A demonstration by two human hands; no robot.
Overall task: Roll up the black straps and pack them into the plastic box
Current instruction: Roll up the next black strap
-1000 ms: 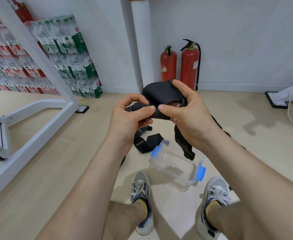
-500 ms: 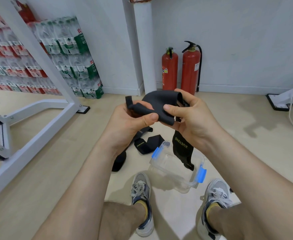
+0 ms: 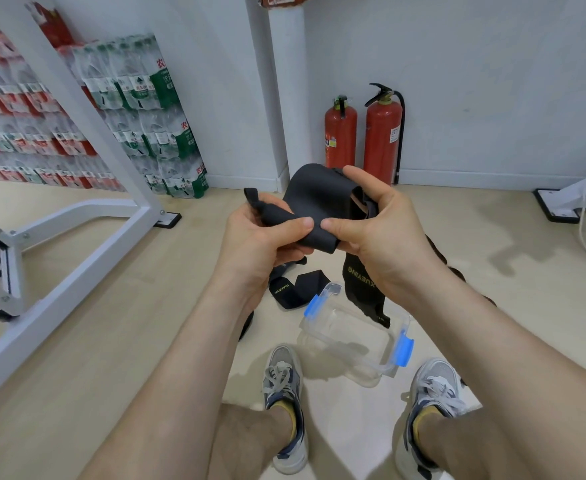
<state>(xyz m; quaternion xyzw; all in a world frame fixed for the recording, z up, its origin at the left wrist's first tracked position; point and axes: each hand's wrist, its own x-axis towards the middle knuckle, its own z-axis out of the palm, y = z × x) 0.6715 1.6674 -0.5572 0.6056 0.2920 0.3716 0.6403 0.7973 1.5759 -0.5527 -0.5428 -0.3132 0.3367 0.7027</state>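
- Above the plastic box (image 3: 340, 344) on the floor, a person's left hand (image 3: 260, 237) and right hand (image 3: 371, 230) grip a black strap (image 3: 315, 188). Both thumbs pinch its partly rolled end against curled fingers.
- The strap's loose tail hangs down to the box's far rim.
- A second strap (image 3: 296, 289) lies on the floor just beyond the box's far-left corner.

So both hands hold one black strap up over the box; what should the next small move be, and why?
Probably wind one more turn. The left hand pinches what looks like the started roll, the right hand grips the black strap beside it, and the strap's printed tail hangs loose above the plastic box. So the roll looks unfinished and not ready to pack.
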